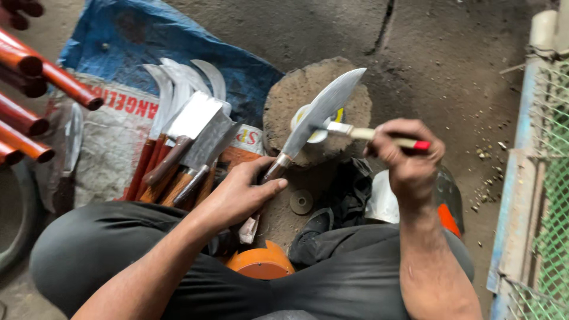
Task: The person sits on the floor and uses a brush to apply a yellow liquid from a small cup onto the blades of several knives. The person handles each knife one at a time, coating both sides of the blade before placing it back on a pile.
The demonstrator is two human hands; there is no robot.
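two hands work: our left hand (240,192) grips the broad curved steel knife (323,112) by its handle, blade across the round stone block (349,101); our right hand (406,154) closes on a pale-handled brush (370,134) touching the blade. a slip could bring fingers against the edge.

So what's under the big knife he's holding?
Under the knife sits a round stump with a small white tin on it. The blade and brush cover most of the tin, so its contents are hidden.
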